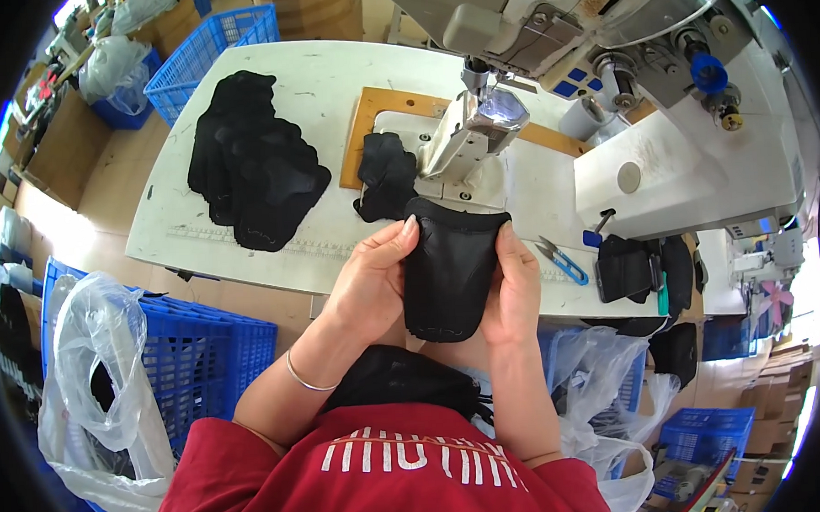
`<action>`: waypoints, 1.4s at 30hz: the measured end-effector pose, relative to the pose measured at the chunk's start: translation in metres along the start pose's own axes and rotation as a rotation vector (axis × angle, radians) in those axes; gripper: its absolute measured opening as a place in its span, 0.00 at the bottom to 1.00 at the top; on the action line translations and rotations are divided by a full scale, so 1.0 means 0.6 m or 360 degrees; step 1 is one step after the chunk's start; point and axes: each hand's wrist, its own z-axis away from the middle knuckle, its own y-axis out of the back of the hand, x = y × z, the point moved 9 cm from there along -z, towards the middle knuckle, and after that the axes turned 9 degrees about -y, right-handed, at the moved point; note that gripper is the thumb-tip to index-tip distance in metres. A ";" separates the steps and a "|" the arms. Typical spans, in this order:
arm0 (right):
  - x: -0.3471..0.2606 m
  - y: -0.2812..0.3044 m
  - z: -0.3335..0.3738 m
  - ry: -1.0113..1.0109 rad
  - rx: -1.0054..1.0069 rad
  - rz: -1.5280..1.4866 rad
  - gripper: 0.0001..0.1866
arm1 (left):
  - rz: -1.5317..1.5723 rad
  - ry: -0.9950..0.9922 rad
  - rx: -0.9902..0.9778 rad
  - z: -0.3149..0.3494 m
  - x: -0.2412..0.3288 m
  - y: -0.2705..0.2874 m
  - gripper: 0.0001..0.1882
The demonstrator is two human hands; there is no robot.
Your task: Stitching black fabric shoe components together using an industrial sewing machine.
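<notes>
A black fabric piece (451, 277), straight at its top edge and rounded at the bottom, hangs between my two hands just in front of the table edge. My left hand (374, 271) pinches its upper left corner between thumb and fingers. At the upper right corner, my right hand (514, 288) grips it the same way. Just beyond it, more black fabric (388, 170) lies beside the sewing machine (465, 144), whose needle area is partly hidden by the machine's head. A larger pile of black fabric pieces (251, 167) rests on the table to the left.
Blue-handled thread snips (564, 260) lie on the white table (315, 68), right of my hands. Black pieces (623, 270) sit at its right end. A blue crate (190, 357) with a clear plastic bag (103, 361) stands left; another plastic bag (609, 403) hangs right.
</notes>
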 end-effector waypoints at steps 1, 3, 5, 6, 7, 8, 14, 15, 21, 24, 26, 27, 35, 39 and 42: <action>-0.001 0.002 0.000 0.0024 -0.0002 0.0053 0.13 | -0.0042 -0.0021 -0.0002 0.002 0.003 0.003 0.11; -0.001 0.001 0.003 0.0090 -0.0008 0.0129 0.12 | -0.0095 -0.0082 0.0024 0.009 0.010 0.012 0.10; 0.003 -0.009 0.001 0.0144 -0.0030 0.0203 0.12 | -0.0150 -0.0159 0.0064 0.014 0.024 0.021 0.10; 0.007 -0.012 -0.001 0.0133 -0.0001 0.0357 0.12 | -0.0289 -0.0351 0.0121 0.015 0.046 0.026 0.10; 0.010 -0.018 0.000 0.0126 0.0018 0.0509 0.13 | -0.0433 -0.0550 0.0177 0.023 0.072 0.028 0.10; 0.008 -0.025 -0.002 0.0096 -0.0031 0.0602 0.13 | -0.0512 -0.0635 0.0275 0.028 0.093 0.036 0.11; -0.023 0.030 -0.030 0.0378 0.0089 0.0911 0.16 | -0.0732 -0.0962 0.0374 0.000 0.265 0.108 0.12; -0.030 0.048 -0.030 0.0375 0.0154 0.0938 0.14 | -0.0685 -0.0957 0.0441 -0.002 0.276 0.122 0.13; -0.089 0.066 0.011 0.1411 0.0590 0.2818 0.08 | -0.1062 -0.1163 0.0584 -0.034 0.353 0.227 0.16; -0.089 0.117 0.007 0.1459 0.0605 0.2656 0.07 | -0.2621 -0.1878 0.1333 0.035 0.390 0.183 0.21; -0.090 0.131 0.003 0.1404 0.0647 0.2573 0.08 | -0.2780 -0.2045 0.1147 0.056 0.338 0.140 0.21; -0.090 0.129 0.004 0.1391 0.0642 0.2567 0.08 | -0.2923 -0.2188 0.0942 0.071 0.299 0.105 0.20; -0.087 0.116 -0.007 0.1212 0.0559 0.2744 0.18 | -0.3099 -0.1490 0.0247 0.026 0.097 0.039 0.18; -0.088 0.125 -0.013 0.1010 0.0506 0.2509 0.20 | -0.2963 -0.1406 0.0418 -0.031 0.109 0.035 0.26; -0.093 0.126 -0.009 0.1083 0.0453 0.2301 0.19 | -0.2982 -0.1024 0.0561 -0.069 0.115 0.055 0.25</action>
